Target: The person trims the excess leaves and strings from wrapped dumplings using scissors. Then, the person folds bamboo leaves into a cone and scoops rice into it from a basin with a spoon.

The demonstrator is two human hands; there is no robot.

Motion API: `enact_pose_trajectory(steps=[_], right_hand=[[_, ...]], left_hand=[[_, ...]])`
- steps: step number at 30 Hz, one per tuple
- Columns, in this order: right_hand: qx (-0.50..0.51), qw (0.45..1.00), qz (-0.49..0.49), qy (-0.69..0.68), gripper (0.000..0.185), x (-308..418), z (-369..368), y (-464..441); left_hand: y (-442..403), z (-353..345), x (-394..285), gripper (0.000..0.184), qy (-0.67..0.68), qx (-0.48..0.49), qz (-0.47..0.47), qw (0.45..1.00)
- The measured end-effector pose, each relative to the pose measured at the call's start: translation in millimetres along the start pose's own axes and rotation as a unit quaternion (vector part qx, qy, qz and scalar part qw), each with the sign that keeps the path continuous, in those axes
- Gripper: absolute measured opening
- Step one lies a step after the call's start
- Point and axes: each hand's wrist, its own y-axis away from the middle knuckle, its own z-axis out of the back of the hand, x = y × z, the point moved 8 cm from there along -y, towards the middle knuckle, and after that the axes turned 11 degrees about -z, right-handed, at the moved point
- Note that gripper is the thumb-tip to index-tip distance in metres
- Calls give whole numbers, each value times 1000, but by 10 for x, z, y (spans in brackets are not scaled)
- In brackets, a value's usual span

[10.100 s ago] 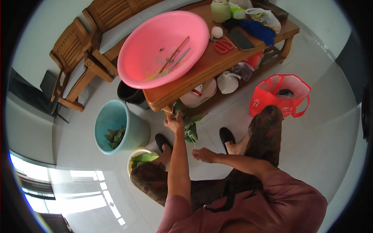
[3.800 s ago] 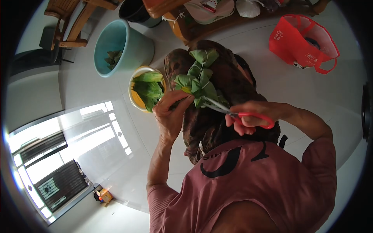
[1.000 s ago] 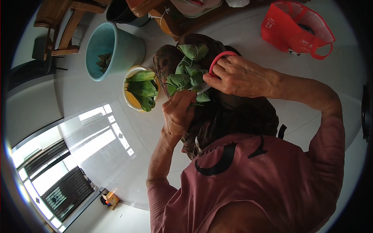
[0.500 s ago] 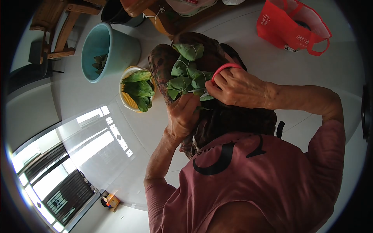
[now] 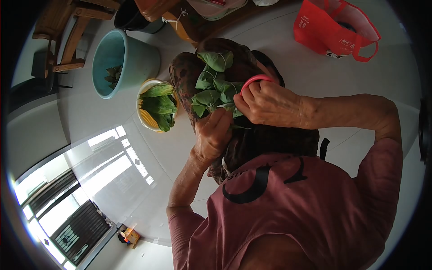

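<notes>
A cluster of several green leaf-wrapped bundles (image 5: 216, 85), tied with thin string, lies over my lap. My left hand (image 5: 213, 132) is closed at the near end of the cluster, its fingers pinching something small that I cannot make out. My right hand (image 5: 270, 104) is wrapped round the red-handled scissors (image 5: 255, 79), just right of the bundles. Part of the blade shows between my two hands, against the leaves; the rest is hidden. A thin green strip sticks out beside my left fingers.
Left of my knee stands a white and yellow basket (image 5: 143, 118) of green leaves. Beyond it are a light-blue bucket (image 5: 143, 58) with bundles inside and a black bucket (image 5: 130, 18). A wooden table (image 5: 189, 28) is ahead, a red bag (image 5: 310, 29) at the upper right.
The scissors, beside the table's red bag at first, came into my right hand, and the bundles are now on my lap. Since half a second ago, both hands have barely moved and the view has shifted slightly.
</notes>
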Motion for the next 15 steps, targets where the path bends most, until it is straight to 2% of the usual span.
enact_pose_trajectory(steps=[8, 11, 13, 14, 15], right_hand=[[44, 999, 21, 7, 12, 29, 34, 22], [57, 998, 5, -33, 13, 14, 36, 36], [36, 996, -30, -72, 16, -12, 16, 79], [31, 981, -78, -178, 20, -173, 25, 124], [27, 951, -126, -282, 24, -392, 21, 201]], left_hand=[[-36, -72, -50, 31, 15, 16, -46, 999], [-145, 68, -138, 22, 24, -50, -58, 997], [-141, 249, 41, 9, 84, -118, 17, 989], [141, 324, 446, 4, 240, -219, 247, 913], [411, 384, 719, 10, 393, -288, 345, 803]])
